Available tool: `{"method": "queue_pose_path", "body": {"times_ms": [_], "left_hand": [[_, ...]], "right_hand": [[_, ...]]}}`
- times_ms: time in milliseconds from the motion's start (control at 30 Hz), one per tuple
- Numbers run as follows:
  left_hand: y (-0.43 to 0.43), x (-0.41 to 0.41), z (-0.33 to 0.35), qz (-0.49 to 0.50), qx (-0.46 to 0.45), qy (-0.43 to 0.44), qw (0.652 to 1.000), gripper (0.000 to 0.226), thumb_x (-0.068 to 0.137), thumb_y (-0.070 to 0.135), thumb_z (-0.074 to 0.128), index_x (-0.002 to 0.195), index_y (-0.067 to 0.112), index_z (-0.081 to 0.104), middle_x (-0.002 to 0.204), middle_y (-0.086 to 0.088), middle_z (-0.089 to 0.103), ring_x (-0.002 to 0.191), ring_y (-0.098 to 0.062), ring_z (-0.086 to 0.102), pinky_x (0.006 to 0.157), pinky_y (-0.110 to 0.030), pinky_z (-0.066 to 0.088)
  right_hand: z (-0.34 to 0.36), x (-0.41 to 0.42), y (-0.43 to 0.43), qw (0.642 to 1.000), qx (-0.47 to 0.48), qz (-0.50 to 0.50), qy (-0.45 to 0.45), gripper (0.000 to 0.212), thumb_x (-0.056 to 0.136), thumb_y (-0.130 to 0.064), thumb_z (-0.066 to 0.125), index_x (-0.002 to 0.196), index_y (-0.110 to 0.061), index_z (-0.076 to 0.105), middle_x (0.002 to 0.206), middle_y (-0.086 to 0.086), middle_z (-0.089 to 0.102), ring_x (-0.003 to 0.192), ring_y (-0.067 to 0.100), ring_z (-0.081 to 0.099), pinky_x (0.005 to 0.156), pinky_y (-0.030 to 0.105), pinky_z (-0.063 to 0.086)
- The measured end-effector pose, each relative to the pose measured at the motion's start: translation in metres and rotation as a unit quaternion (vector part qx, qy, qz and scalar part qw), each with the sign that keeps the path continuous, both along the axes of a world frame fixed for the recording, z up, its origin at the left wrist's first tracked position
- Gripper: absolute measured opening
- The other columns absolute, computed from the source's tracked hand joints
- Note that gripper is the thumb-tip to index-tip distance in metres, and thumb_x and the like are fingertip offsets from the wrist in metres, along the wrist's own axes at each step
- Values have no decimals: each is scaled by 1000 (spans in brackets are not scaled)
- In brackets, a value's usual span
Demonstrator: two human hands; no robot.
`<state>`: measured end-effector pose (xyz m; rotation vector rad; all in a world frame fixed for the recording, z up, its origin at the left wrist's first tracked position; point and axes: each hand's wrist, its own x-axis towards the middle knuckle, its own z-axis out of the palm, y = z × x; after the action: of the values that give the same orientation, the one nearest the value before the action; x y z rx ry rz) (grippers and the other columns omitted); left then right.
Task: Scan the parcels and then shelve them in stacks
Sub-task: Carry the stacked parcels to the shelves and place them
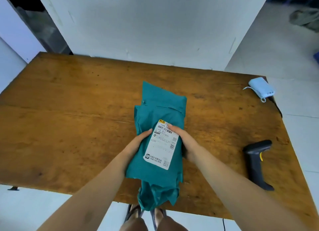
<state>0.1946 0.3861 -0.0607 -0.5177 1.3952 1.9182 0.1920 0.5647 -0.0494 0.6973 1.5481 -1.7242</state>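
Fingers of the left hand (138, 141) are wrapped around the left edge of the teal parcel (158, 144), with the thumb laid on top beside the white shipping label (162, 144). The right hand (183, 139) is closed on the opposite edge, and its thumb is pressed on the upper part of the label, over the barcode. So the parcel is clamped between both hands, above the near middle of the wooden table (69, 101). Whether it is lifted fully or is resting partly on a second teal parcel (164, 96) behind it cannot be told with certainty from this angle.

Several risks can be judged from this. The bag is soft and its loose tail is hanging down past the near table edge, so the content may slide inside and the grip may be lost when one hand is released. The barcode scanner (257, 161) is lying on the table to the right, well apart from the hands; to take it, the right hand must be freed, and the parcel would then be held by one side only. If the thumb is left over the barcode, or the label is creased, the scan may fail. A small white device (261, 89) is placed near the far right corner and could be pushed off.
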Motion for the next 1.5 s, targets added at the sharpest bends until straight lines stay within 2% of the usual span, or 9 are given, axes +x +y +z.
{"method": "queue_pose_path", "body": {"times_ms": [100,267,467,633,833,1033,1233,1333,1500], "left_hand": [[10,-7,4,-12,15,22,1000,27,96,27,43,99,13,66,86,1,76,77,-11,71,73,-25,50],[10,-32,38,-50,31,73,996,26,94,24,48,109,10,65,98,-3,74,89,-16,69,80,-28,50],[41,-64,126,-134,75,177,972,24,94,25,48,100,14,68,93,-2,76,87,-17,70,77,-27,54],[124,-48,211,-253,129,260,923,26,92,34,50,98,17,69,93,-1,76,83,-15,72,71,-26,53],[258,32,283,-329,235,314,859,26,94,28,46,101,17,69,98,0,75,89,-13,71,68,-20,56],[427,165,319,-426,276,310,804,28,90,33,51,105,17,68,102,-3,74,87,-15,71,75,-27,55],[583,308,352,-498,311,290,756,26,92,29,50,99,16,71,90,-3,76,77,-15,72,72,-29,53],[647,347,366,-516,313,301,738,22,92,23,50,92,13,69,77,0,76,68,-13,72,59,-18,55],[758,371,370,-541,325,318,708,21,91,21,49,95,13,69,84,1,76,80,-11,71,73,-22,55]], "right_hand": [[1,1,1,997,-57,-45,33,36,81,-50,63,98,-20,71,98,4,76,92,23,69,97,39,47],[32,-9,0,989,-71,-108,75,30,83,-47,62,91,-20,71,89,4,76,78,21,70,79,34,52],[125,-15,26,962,-46,-177,203,25,87,-44,58,83,-22,70,83,2,76,78,20,70,89,37,49],[218,31,100,914,36,-262,308,23,82,-43,64,73,-24,72,82,3,76,77,21,70,93,40,48],[297,141,209,850,103,-344,386,25,83,-40,62,90,-19,70,89,4,76,81,20,70,86,34,53],[326,303,350,781,161,-429,424,31,76,-43,66,93,-17,73,97,7,75,88,25,70,95,40,50],[354,456,483,724,194,-503,431,27,72,-41,66,84,-18,71,80,5,76,67,19,72,76,32,54],[358,502,537,696,200,-536,434,25,75,-41,67,84,-18,70,79,4,76,66,18,72,76,32,53],[355,536,622,668,193,-558,453,23,81,-39,63,85,-18,71,81,4,76,69,19,72,75,33,52]]}}
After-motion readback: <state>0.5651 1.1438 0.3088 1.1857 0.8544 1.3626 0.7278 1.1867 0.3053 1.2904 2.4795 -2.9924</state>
